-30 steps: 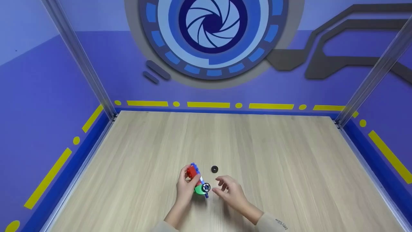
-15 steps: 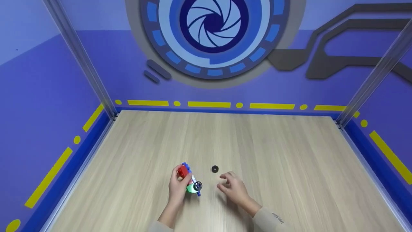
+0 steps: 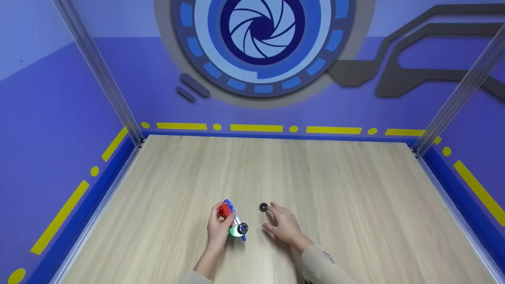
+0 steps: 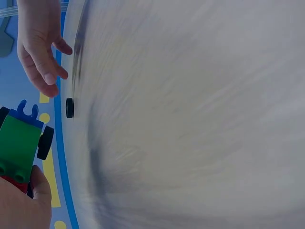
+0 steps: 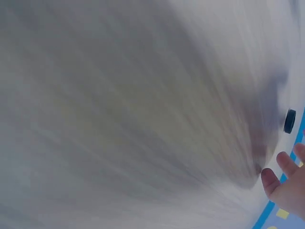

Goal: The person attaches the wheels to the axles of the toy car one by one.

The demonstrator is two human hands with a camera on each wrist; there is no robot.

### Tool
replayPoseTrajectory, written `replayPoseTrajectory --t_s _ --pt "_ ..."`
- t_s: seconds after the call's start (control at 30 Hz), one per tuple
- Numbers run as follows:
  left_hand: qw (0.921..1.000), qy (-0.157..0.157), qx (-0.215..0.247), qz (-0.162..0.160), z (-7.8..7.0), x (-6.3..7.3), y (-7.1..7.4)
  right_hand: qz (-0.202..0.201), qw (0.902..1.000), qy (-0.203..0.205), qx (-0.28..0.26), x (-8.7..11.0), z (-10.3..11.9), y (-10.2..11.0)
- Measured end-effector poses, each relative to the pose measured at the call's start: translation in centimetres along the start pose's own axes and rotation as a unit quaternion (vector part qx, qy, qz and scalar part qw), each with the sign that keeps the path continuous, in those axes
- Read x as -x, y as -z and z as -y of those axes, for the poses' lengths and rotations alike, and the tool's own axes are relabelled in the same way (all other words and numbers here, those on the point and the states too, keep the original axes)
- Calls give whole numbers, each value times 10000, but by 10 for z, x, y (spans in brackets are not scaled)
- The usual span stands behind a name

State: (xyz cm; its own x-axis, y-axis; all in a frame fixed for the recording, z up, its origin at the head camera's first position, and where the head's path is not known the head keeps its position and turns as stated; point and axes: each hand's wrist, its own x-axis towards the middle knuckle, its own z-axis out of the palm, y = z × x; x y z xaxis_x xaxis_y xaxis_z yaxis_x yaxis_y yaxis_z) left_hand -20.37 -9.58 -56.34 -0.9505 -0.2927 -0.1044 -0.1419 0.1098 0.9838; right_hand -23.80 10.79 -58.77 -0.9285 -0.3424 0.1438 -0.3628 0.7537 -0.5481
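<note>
My left hand (image 3: 219,228) grips a small toy vehicle of red, green and blue blocks (image 3: 236,230), the thumb lying along its side. In the left wrist view its green block (image 4: 20,148) has black wheels on both sides and a blue forked piece at one end. A loose black wheel (image 3: 263,207) lies flat on the table. My right hand (image 3: 285,225) is beside it, fingers parted and holding nothing, with the fingertips close to the wheel's right edge. Whether they touch it I cannot tell.
The wood-grain tabletop (image 3: 335,177) runs back to a blue printed wall (image 3: 256,114) with yellow markings. Side walls with metal posts (image 3: 100,75) border it at left and right.
My left hand has shifted left with the toy vehicle, then stayed put. My right hand first drew back slightly, then moved forward to the loose wheel, its fingers extending.
</note>
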Motion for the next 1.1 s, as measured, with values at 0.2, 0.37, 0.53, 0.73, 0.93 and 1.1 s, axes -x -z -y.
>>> replayPoseTrajectory --t_s 0.2,0.37,0.53,0.73,0.93,1.1 --pt "9999 17 -109 4 -1 0 -1 439 9980 -49 458 -3 3 1" --pt "9998 13 -183 10 -2 1 -1 670 9945 13 810 -4 3 2" --pt "9999 -7 -155 4 -3 1 -2 772 9929 35 907 -4 2 2" --pt "9998 39 -197 83 -4 2 -2 786 9940 32 762 -3 2 2" --pt "9998 -5 -153 137 -3 3 -2 519 9950 302 794 -3 0 2" --pt "9998 17 -85 166 -5 6 -1 337 9948 409 870 -3 -2 2"
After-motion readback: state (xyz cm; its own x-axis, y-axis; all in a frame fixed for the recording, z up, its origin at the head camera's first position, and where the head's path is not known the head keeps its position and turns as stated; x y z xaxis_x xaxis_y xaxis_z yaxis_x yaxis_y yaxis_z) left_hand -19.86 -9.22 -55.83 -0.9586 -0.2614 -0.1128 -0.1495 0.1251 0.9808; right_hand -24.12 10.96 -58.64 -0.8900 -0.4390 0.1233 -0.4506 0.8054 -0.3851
